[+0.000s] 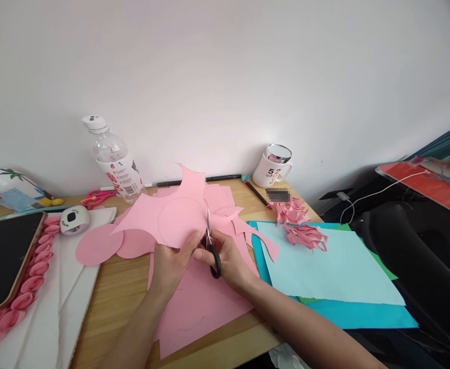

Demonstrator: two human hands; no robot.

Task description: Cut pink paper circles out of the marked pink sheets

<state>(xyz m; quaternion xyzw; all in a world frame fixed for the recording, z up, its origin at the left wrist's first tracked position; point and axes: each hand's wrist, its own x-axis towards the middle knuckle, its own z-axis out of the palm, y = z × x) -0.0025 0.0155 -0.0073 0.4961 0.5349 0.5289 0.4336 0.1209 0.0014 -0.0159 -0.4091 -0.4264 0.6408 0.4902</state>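
Note:
My left hand (171,264) pinches the lower edge of a pink paper sheet (171,212) with a circle drawn on it, holding it lifted above the desk. My right hand (227,256) grips black-handled scissors (210,246), blades pointing up into the paper along the circle's right side. More pink paper (198,302) lies flat on the wooden desk under both hands.
Two cut pink circles (99,245) lie left, beside a small white device (74,219). A water bottle (113,161), pink scissors (98,197), pens and a white mug (273,166) stand by the wall. Light blue paper (325,266) and pink curled strips (304,228) lie right. A phone (4,256) lies far left.

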